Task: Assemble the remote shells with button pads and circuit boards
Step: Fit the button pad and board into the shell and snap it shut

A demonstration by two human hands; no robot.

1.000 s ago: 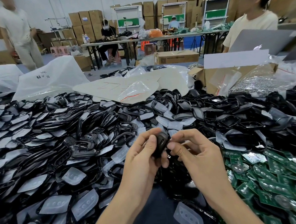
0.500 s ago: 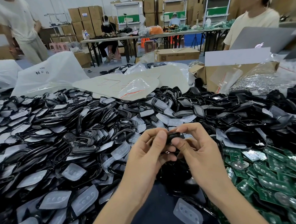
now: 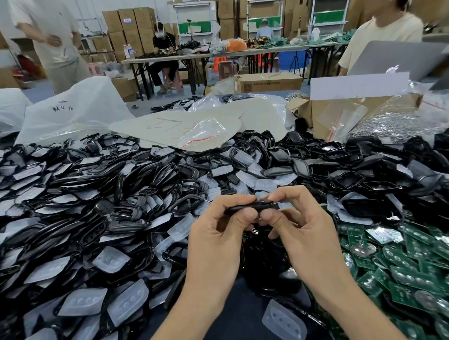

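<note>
Nearest pad: one frosted, translucent button pad, with a row of round domes, is seen lying flat on the dark table surface.
Hands: the left hand and right hand are both curled, thumbs under and fingertips over, pinching one item from opposite ends.
Held item: a black remote shell, glossy plastic and slim, is held level and edge-on above the heap; its inside cannot be seen.
Left heap: loose black shells, oval and hollow-framed, are mixed with frosted pads.
Right heap: flat green circuit boards with round silvery contacts are piled overlapping.
Cardboard box: brown, flaps open; a clear zip bag rests against its front; its contents are hidden.
Clear sack: filled with small silvery metal parts.
Pale sheet: flat, rounded, marked in red; a small zip pouch lies on it.
White bag: crumpled plastic, handwritten; contents not visible.
Far end: folding tables and stacked brown cartons are noted.
</note>
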